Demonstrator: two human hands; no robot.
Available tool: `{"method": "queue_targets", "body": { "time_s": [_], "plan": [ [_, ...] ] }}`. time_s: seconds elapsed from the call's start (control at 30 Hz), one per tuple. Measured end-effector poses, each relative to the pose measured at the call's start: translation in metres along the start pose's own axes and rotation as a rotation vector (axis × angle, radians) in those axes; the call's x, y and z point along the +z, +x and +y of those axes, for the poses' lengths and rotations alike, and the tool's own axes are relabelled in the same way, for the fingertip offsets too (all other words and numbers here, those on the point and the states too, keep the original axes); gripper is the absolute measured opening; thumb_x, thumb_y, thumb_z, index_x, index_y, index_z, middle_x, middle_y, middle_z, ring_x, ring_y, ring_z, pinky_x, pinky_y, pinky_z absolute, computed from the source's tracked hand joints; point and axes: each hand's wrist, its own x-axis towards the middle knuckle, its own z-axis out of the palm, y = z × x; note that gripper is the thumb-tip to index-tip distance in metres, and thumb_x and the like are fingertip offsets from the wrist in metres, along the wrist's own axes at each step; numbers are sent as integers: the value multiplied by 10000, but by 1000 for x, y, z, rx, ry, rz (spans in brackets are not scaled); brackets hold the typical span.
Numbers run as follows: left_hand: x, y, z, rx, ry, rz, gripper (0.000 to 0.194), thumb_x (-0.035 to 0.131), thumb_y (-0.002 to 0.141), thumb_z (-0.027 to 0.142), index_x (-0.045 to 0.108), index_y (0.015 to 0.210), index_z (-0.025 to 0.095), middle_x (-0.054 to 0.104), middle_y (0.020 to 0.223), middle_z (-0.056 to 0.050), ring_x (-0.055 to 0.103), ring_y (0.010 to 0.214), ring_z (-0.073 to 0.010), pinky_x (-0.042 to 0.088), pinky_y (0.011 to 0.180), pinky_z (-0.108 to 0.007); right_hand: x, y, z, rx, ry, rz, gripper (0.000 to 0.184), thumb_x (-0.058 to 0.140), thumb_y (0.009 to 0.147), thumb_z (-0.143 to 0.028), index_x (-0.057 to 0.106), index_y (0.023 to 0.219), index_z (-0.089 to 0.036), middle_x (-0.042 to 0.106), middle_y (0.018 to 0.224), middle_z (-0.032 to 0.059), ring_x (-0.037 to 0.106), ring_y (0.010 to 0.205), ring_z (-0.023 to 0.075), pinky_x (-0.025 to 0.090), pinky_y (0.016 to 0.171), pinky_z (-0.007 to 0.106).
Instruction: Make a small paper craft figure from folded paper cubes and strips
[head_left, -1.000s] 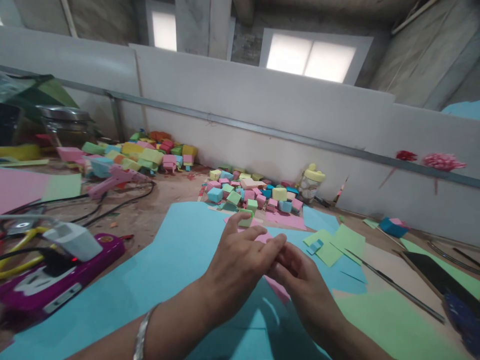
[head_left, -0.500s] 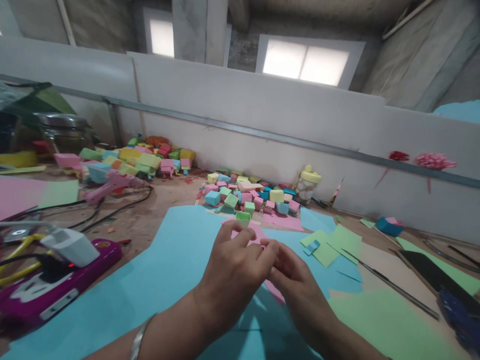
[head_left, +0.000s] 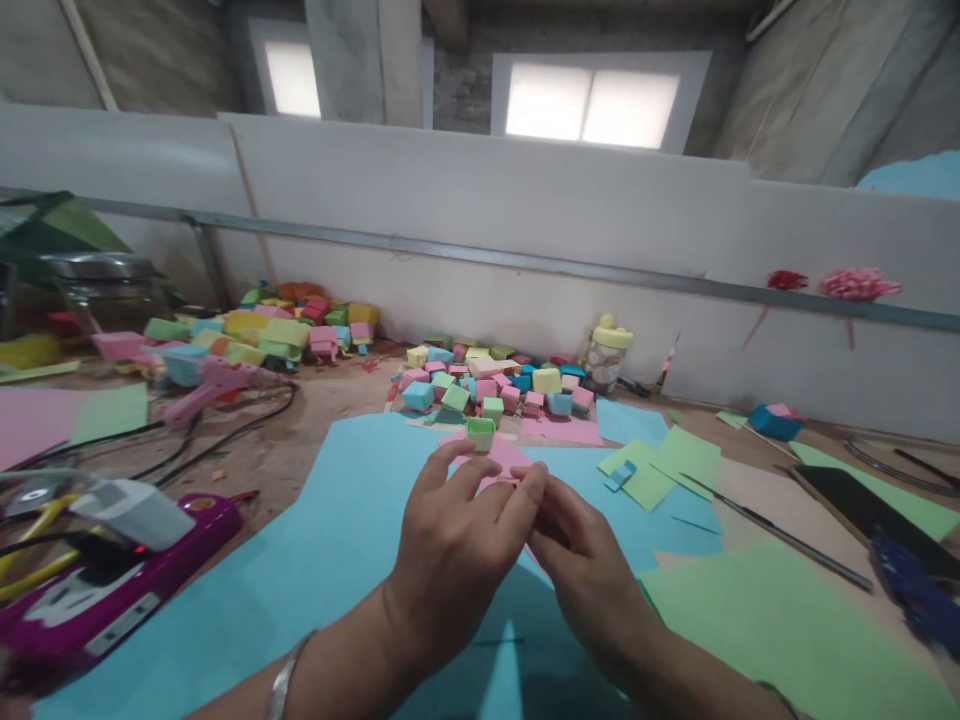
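My left hand (head_left: 457, 545), with a silver bangle on its wrist, is held with curled fingers over the blue paper sheet (head_left: 360, 510). Its thumb and a fingertip meet the fingers of my right hand (head_left: 592, 575). Both hands are closed in a pinch; whatever sits between the fingertips is hidden. Just beyond the knuckles, pink paper (head_left: 504, 455) lies on the blue sheet, partly covered by the hands. A small open green paper box (head_left: 480, 432) stands right behind it.
Small folded paper boxes (head_left: 487, 388) form a pile at the back, with more boxes (head_left: 285, 325) farther left. A pink glue gun (head_left: 214, 390) and purple power strip (head_left: 150, 565) lie left. On the right are green paper (head_left: 795, 640), a thin metal rod (head_left: 780, 530) and a dark phone (head_left: 862, 510).
My hands stay pressed together at the fingertips, with small shifts of the left fingers. The camera view has turned slightly. No object has visibly been put down or picked up.
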Motion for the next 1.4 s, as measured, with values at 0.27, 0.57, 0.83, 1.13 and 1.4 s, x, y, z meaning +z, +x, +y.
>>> {"method": "queue_targets", "body": {
  "time_s": [0.27,0.57,0.83,1.13,1.4],
  "plan": [
    [2,-1,2,-5,56,-73,158,532,794,72,647,862,154,587,502,39,587,645,-157,447,832,-417,-5,0,1,123,56,115,398,563,652,-71,617,1012,-233,649,888,-16,591,920,154,472,786,277],
    [5,3,9,-25,236,-202,219,472,794,65,596,660,188,513,431,27,517,587,-173,381,676,-356,-8,10,16,49,2,114,355,529,604,-52,619,920,-185,630,925,28,568,870,178,462,808,342],
    [10,-1,10,-19,293,-297,261,448,746,19,553,588,199,499,425,13,511,578,-205,369,670,-379,-5,8,17,63,-86,80,282,505,614,-17,611,823,-173,605,790,11,549,770,159,468,748,314],
    [9,2,11,-48,307,-385,240,463,685,5,529,548,190,466,419,11,514,603,-220,374,678,-403,-6,7,20,93,-200,95,372,501,638,-8,618,944,-185,614,960,47,537,929,199,441,827,347],
    [8,2,2,-112,246,-246,91,607,664,123,610,639,211,628,709,-48,542,660,-251,363,571,-363,-3,4,18,30,-203,99,497,423,665,20,507,1100,-205,574,1025,46,554,936,176,464,833,340]
  ]
}}
